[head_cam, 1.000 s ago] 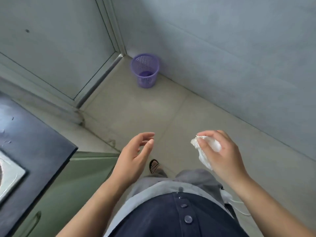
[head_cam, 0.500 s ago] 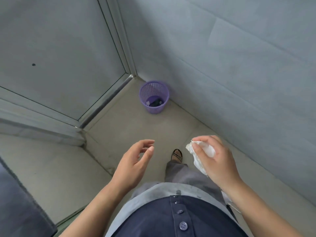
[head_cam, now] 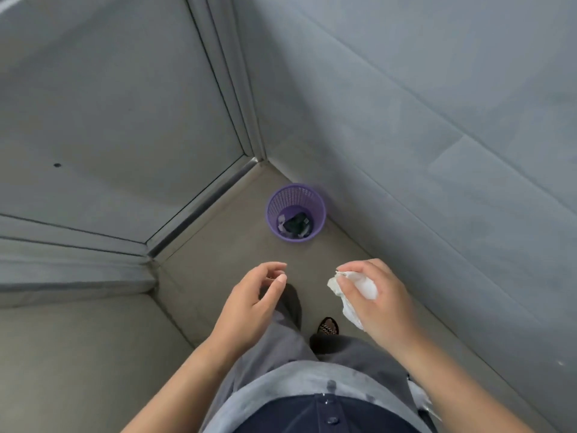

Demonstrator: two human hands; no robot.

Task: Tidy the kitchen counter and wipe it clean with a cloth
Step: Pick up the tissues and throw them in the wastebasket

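Head view: right hand (head_cam: pixel 379 303) is gripping a crumpled white tissue (head_cam: pixel 351 293), left hand (head_cam: pixel 249 303) hanging open and empty, nearing the purple wastebasket (head_cam: pixel 295 213); wiping seemingly finished, disposal remaining.

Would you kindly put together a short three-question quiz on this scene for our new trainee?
1. True or false: the right hand holds a crumpled white tissue.
2. Where does the purple bin stand? A) on a counter B) on the floor near the wall corner C) under a sink
3. Fill in: the left hand is ____ (empty/full).

Key: 1 true; 2 B; 3 empty.
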